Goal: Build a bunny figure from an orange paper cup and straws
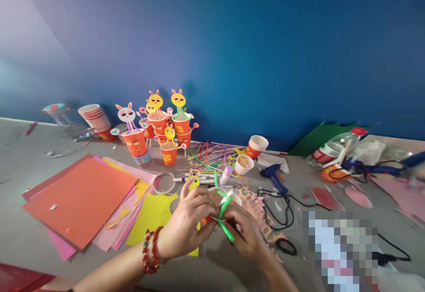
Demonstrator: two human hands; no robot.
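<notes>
Between my two hands is an orange paper cup (206,220), tipped so its white-rimmed mouth shows. My left hand (187,219), with a red bead bracelet (154,250) at the wrist, is closed around the cup's left side. My right hand (247,230) grips the cup from the right, fingers bent at the rim. A green pipe cleaner (227,231) runs over the rim between the hands, one end inside the cup and the other sticking out. My fingers hide much of the cup. Just behind it are a clear tape roll (236,198) and a small yellow face cutout (192,181).
Finished animal-face cups (168,154) stand at the back left. Coloured paper sheets (83,199) lie left. Pipe cleaners (206,155), a glue stick (226,174) and a cup of scraps (244,164) sit behind. A blue glue gun (275,178) with its cord lies right.
</notes>
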